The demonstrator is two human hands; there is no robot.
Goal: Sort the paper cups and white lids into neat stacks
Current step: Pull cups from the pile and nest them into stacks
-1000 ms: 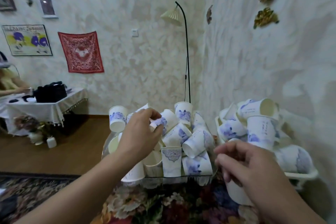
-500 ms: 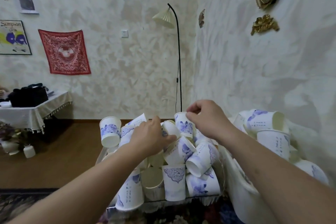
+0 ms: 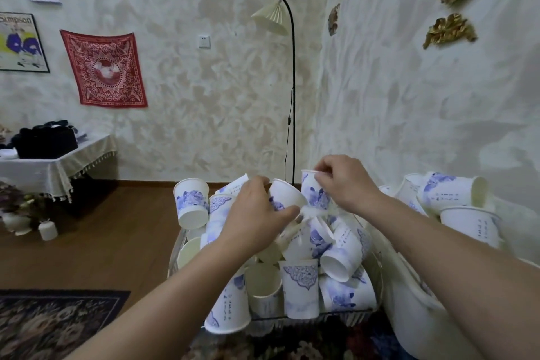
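Note:
A jumbled heap of white paper cups with blue prints (image 3: 301, 286) fills a clear tray (image 3: 377, 278) in front of me. My left hand (image 3: 254, 219) grips a tilted cup (image 3: 285, 194) near the top of the heap. My right hand (image 3: 342, 184) pinches the rim of an upright blue-flowered cup (image 3: 314, 191) just to its right. The two cups sit side by side, nearly touching. More cups (image 3: 455, 193) lie piled in a white container (image 3: 415, 310) on the right. No lids are visible.
A black floor lamp (image 3: 292, 90) stands behind the heap in the wall corner. The textured wall runs close along the right. A cloth-covered side table (image 3: 43, 169) with dark bags stands at far left, with wooden floor and a patterned rug (image 3: 52, 321) below.
My right hand came up from the near right to the top of the heap and took an upright cup by its rim. My left hand stayed at the top and holds a tilted cup.

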